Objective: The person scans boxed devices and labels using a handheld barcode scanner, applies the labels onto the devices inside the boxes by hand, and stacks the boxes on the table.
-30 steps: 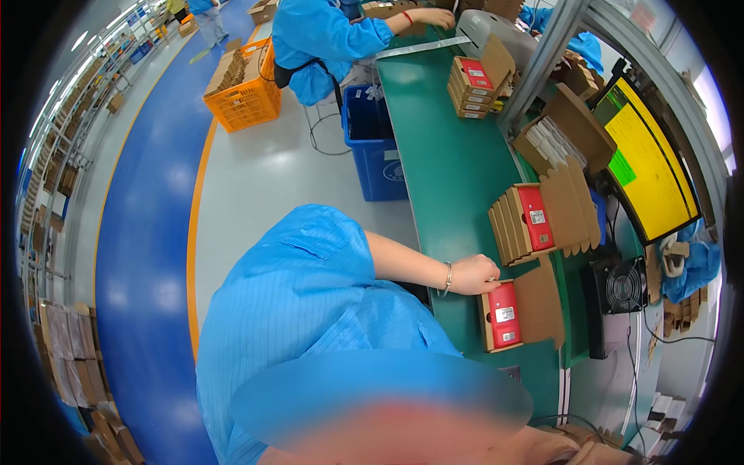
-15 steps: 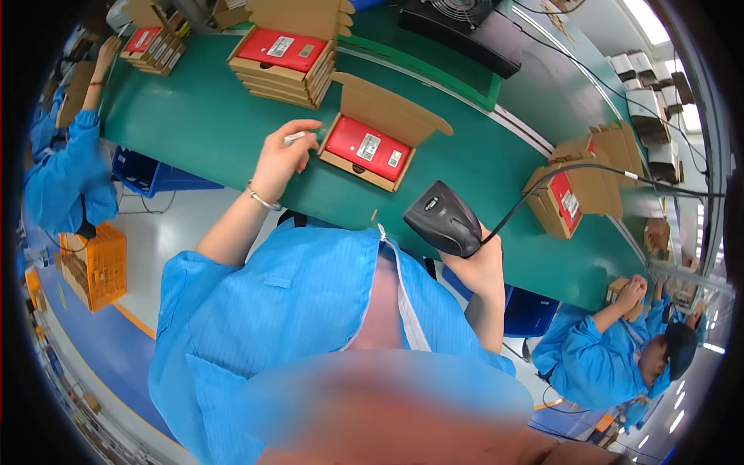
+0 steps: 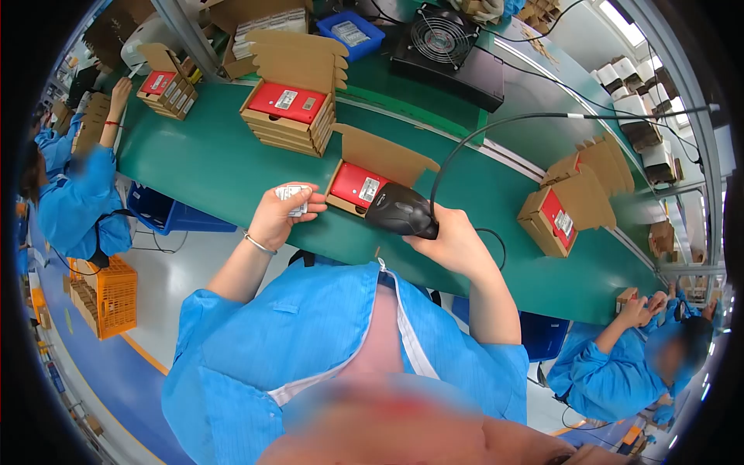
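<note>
My left hand [image 3: 280,215] holds a small white printed label [image 3: 294,198] between thumb and fingers, just left of an open cardboard box. Inside that box lies a red package [image 3: 356,184] with a white label on it. My right hand [image 3: 453,239] grips a black corded scanner [image 3: 401,210], whose head covers the right part of the red package. Behind the open box, to the left, is a stack of cardboard boxes [image 3: 291,135], the top one open with a red package inside.
More boxes with red packages stand at the far left [image 3: 166,91] and right [image 3: 549,221] of the green table [image 3: 209,170]. At the back are a blue tray [image 3: 350,35] and a black fan unit [image 3: 442,37]. The scanner's cable arches rightward. Co-workers are at both sides.
The scanner in my right hand has moved left over the red package. My left hand has turned, showing the label's printed face. The view earlier swung from the left part of the table.
</note>
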Demonstrator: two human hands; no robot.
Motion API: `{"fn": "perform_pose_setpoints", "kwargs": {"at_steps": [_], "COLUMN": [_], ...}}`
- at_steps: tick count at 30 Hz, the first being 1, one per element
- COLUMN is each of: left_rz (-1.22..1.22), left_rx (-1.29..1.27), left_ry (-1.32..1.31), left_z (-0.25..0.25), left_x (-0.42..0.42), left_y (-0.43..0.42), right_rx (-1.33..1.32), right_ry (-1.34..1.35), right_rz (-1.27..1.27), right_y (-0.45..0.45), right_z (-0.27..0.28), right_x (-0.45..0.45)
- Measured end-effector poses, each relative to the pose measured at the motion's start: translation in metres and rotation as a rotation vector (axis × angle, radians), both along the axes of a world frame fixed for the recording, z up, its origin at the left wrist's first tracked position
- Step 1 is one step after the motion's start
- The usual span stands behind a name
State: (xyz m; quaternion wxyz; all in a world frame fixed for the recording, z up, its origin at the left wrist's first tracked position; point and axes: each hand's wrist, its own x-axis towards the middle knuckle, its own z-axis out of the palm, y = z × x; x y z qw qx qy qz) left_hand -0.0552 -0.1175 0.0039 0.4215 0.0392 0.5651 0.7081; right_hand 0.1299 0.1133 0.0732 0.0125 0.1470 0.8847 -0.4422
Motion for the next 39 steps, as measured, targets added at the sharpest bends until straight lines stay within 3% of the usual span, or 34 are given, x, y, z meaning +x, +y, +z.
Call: {"fn": "perform_pose_setpoints", "kwargs": {"at_steps": [9,15,17,18,23,33,39], "left_rz": [-0.005,0.001,0.013,0.011,-0.182,-0.344,-0.32], "left_rx": [-0.014,-0.108,-0.364,-0.394,-0.546,-0.377,-0.354], "left_ry": [0.055,0.277,0.934,1.072,1.318,0.837,0.911], "left_z": [-0.008,-0.026,-0.023,-0.02,-0.039,-0.016,-0.023], "left_x": [-0.003,-0.013,-0.007,-0.005,-0.01,-0.018,-0.017], "left_y": [0.002,0.005,0.017,0.023,0.044,0.037,0.032], "right_rx": [0.047,-0.088,-0.091,-0.098,-0.095,-0.072,-0.071], "right_ry": [-0.012,0.073,0.091,0.079,0.089,0.107,0.163], "right_rz": [-0.004,-0.116,-0.153,-0.155,-0.214,-0.228,-0.223], "right_y": [-0.001,-0.004,-0.003,-0.002,-0.004,-0.01,-0.008], "right_z": [-0.003,0.004,0.0,0.001,-0.007,-0.007,-0.007], "right_x": [-0.002,0.023,0.034,0.038,0.059,0.075,0.075]}}
